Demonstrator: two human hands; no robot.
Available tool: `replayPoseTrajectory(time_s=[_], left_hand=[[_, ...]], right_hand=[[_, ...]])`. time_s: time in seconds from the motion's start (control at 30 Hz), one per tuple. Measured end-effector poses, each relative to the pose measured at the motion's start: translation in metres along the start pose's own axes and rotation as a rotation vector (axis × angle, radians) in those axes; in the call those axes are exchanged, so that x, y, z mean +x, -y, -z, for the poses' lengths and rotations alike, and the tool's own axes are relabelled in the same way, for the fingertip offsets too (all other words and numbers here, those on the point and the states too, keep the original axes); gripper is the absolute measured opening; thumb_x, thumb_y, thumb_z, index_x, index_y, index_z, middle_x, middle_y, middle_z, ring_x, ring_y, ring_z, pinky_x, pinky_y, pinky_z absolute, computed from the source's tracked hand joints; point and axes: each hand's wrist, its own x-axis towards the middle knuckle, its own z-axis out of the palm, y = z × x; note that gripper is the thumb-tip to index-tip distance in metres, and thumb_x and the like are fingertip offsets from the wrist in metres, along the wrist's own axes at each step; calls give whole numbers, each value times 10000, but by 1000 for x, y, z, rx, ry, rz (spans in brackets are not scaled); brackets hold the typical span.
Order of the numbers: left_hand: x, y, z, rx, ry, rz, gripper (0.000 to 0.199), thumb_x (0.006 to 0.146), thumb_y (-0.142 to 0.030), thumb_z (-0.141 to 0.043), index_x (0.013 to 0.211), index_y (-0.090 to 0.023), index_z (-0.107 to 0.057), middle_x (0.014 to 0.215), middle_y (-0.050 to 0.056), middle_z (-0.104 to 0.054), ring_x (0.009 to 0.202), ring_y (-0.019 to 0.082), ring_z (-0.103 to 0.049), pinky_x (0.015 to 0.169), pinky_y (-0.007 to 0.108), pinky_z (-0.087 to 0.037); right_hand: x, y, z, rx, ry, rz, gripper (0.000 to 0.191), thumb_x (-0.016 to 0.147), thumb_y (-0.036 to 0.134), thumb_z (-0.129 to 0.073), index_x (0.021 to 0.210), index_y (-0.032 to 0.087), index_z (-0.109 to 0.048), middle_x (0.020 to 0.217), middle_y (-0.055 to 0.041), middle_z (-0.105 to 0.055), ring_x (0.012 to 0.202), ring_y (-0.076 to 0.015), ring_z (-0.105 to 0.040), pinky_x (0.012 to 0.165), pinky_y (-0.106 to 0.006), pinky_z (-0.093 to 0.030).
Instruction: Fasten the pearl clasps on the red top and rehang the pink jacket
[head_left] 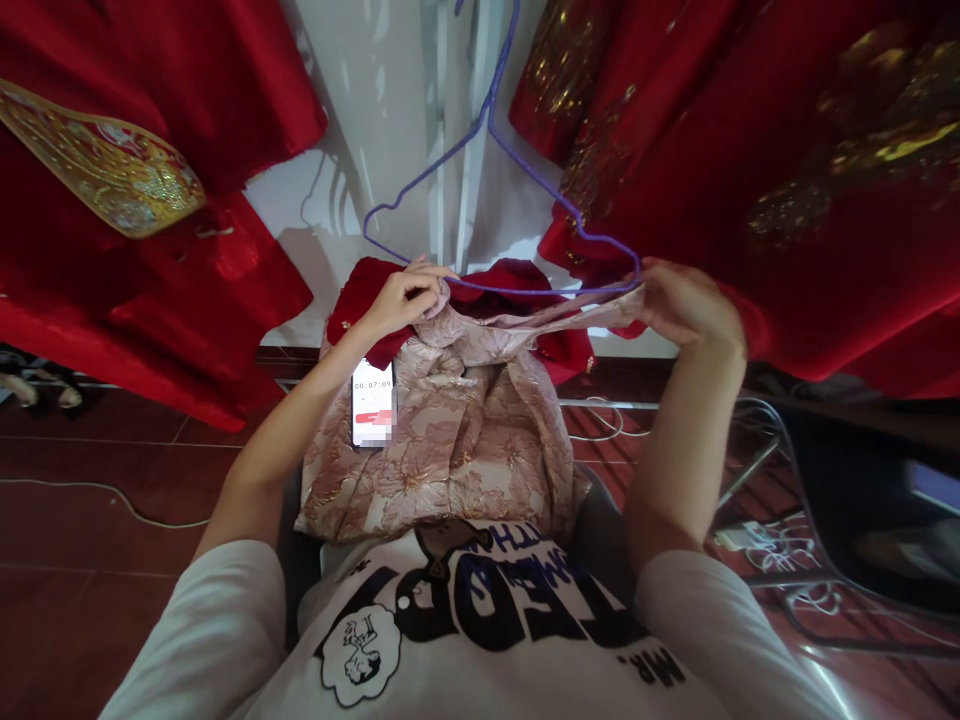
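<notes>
A pink brocade garment (pixel 420 430) with a raised floral pattern is spread over my lap. On the left side, my left hand (pixel 409 300) is closed on a bunched part of its upper edge. My right hand (pixel 694 308) grips the other end of that edge, pulled out to the right in a stretched strip. Along this edge lies the lower bar of a purple wire hanger (pixel 487 110). The hanger's right corner meets the cloth by my right fingers, which are partly hidden. Dark red fabric (pixel 360 295) shows behind and under my left hand.
A lit phone (pixel 373 405) lies on the garment. Red garments with gold decoration hang at left (pixel 247 260) and right (pixel 675 150). A black chair (pixel 847 490) and tangled white cables (pixel 787 550) are at right. A white cable (pixel 112 490) crosses the tiled floor at left.
</notes>
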Motion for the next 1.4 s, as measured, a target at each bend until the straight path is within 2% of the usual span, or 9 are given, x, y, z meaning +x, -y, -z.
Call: replayPoseTrajectory(time_s=[0.13,0.3,0.5,0.63,0.83,1.03,1.17,1.27,1.4], left_hand=[[-3,-6,1,54,1,25,224,861,-161,-552,648,-214,-595,1194,31,-793,1242,228,-692,1305,575,-314],[-8,-18,3,129,23,-20,206,856,-161,-594,658,-215,-621,1302,22,-761,1222,252,-693,1291,584,-321],[-13,-23,4,189,90,-75,149,824,-157,-619,695,-220,-658,1399,18,-719,1284,283,-653,1267,574,-355],[-8,-20,-1,166,122,-69,157,849,-164,-593,716,-217,-659,1410,23,-711,1296,268,-649,1301,587,-302],[-5,-16,-8,158,105,-62,160,854,-174,-605,703,-218,-628,1430,18,-701,1310,270,-638,1310,611,-269],[-7,-23,-4,124,90,-34,168,860,-172,-578,709,-220,-634,1378,19,-731,1304,248,-638,1310,598,-273],[-6,-28,1,141,-16,3,156,901,-187,-567,769,-219,-642,1244,19,-781,1181,233,-697,1252,542,-381],[-6,-24,17,194,-191,112,152,963,-235,-536,911,-227,-678,1166,55,-780,1121,238,-720,1138,451,-493],[-10,-1,63,279,-386,301,127,947,-296,-591,1003,-238,-690,1148,78,-760,1233,288,-679,1123,403,-489]], right_hand=[[3,10,-13,398,-231,-55,305,672,183,-622,888,276,-429,739,10,-481,834,-180,-585,874,-302,-521],[-3,22,-28,538,-410,99,345,633,172,-607,921,269,-445,939,-51,-646,1144,-235,-657,993,-366,-496],[-22,49,-50,497,-342,240,279,726,177,-485,974,270,-398,1393,-127,-646,1398,-231,-576,1081,-422,-473],[-26,58,-77,612,-213,323,263,757,228,-511,997,285,-417,1471,-96,-614,1475,-191,-515,1248,-392,-384],[-35,50,-81,-20,-237,353,325,950,323,-563,1258,344,-460,1590,-66,-524,1471,-270,-467,1197,-521,-452],[-28,38,-74,-416,-288,465,418,997,440,-578,1401,378,-487,1577,-77,-498,1600,-366,-204,1294,-676,-208],[-3,22,-83,-469,-319,453,396,1062,482,-425,1382,267,-518,1461,-143,-529,1526,-376,-356,1252,-706,-241],[8,16,-85,-468,-383,423,362,1079,491,-397,1274,234,-560,1350,-147,-570,1441,-362,-440,1225,-663,-293],[12,20,-82,-469,-401,396,311,1076,502,-423,1154,235,-563,1269,-128,-604,1376,-361,-460,1195,-644,-304]])
